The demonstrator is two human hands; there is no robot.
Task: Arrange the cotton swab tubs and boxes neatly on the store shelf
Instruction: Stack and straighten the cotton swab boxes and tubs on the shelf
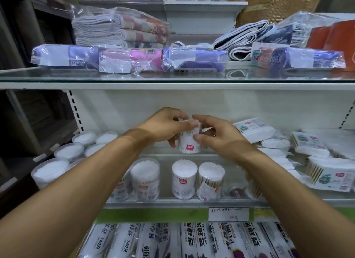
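Both hands hold one cotton swab tub [189, 142] up in the air above the middle shelf [172, 201], so the step in hand looks like placing or turning a single tub before it joins a row. The left hand [165, 126] has its grip curled round the tub's left side and top, and the right hand [213, 135] pinches the right side between thumb and fingers; something thin and clear near the right fingertips may be a loose wrapper or lid edge, though the view is too blurred to say. Below, three upright tubs [184, 178] stand in a front row, with wider tubs [63, 157] packed together at the left and swab boxes [324, 176] lying tilted and heaped at the right. The next move likely calls for lowering the held tub upright, label forward, into the open gap behind the front row, without knocking its neighbours. The shelf is glass-fronted white metal; the glass shelf above [172, 79] carries bagged cloths [119, 27], and rolls of plastic wrap [192, 240] fill the tier beneath.
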